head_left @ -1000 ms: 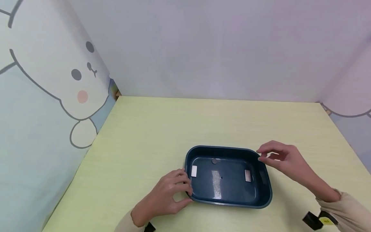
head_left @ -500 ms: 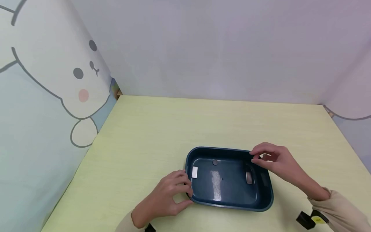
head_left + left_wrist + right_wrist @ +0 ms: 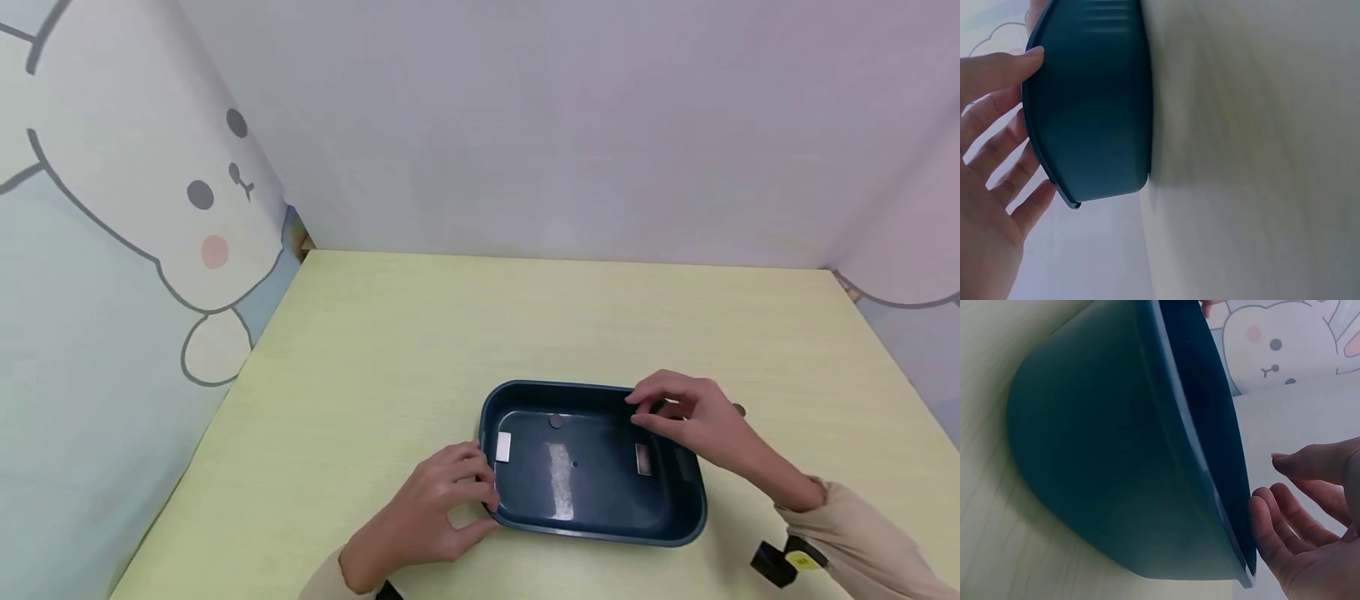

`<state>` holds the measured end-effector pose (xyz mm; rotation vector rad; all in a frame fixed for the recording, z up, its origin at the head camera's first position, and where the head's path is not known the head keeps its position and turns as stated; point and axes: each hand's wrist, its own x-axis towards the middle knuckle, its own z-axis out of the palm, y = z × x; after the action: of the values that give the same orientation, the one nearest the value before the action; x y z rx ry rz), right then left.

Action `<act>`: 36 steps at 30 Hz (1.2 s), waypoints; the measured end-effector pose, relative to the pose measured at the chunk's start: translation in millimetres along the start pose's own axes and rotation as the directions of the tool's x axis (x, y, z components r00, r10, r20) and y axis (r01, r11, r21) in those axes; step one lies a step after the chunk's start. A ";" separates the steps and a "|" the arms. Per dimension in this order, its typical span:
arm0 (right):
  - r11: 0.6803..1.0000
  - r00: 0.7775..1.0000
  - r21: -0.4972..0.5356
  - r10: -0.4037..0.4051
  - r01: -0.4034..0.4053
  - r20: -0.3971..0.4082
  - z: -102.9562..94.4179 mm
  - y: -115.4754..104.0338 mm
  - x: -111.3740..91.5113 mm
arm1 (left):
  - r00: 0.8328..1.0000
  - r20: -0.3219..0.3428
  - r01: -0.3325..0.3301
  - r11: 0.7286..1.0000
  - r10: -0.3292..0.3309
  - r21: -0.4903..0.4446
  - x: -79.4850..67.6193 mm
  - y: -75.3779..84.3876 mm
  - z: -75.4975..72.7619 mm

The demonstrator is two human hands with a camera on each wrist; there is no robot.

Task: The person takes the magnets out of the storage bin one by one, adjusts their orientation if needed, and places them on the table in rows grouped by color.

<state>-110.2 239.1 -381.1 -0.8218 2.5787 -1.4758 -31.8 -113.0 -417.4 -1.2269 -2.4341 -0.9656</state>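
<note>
A dark blue plastic basin (image 3: 600,533) with rounded corners sits on the pale table. My left hand (image 3: 431,504) holds its near left corner; in the left wrist view the thumb (image 3: 1029,59) and fingertips lie along the rim. Over the far right corner is my right hand (image 3: 686,417), fingers loosely bent. The right wrist view shows nothing between its thumb (image 3: 1310,461) and fingers, which are close to the rim; contact is unclear. Inside the basin are a white rectangle (image 3: 503,447), a darker rectangle (image 3: 643,459) and a small round coin-like spot (image 3: 556,421).
A small dark disc (image 3: 738,409) shows just behind my right hand, partly hidden by it. The pale wood-look table (image 3: 420,333) extends around the basin. A grey-white panel (image 3: 562,125) stands at the back, and a wall with a cartoon bear print (image 3: 135,167) on the left.
My right hand has moved left along the far rim, from outside the corner to over it. A dark disc has come into view behind it. Left hand and basin have hardly moved.
</note>
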 end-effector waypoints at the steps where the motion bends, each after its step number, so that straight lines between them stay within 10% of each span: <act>1: 1.000 1.000 0.000 -0.001 0.001 0.001 1.0 -0.2 0.7 | 1.000 -0.005 -0.003 1.000 0.003 -0.002 -0.2 -0.1 0.3; 36: 0.999 0.996 -0.021 -0.031 0.033 0.087 37.9 1.3 12.6 | 0.998 0.066 0.008 1.000 -0.009 0.018 3.7 5.7 -3.1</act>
<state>-110.1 203.9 -400.0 -0.9124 2.5352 -1.3895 -29.8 -110.3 -410.7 -1.2621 -2.4948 -0.9173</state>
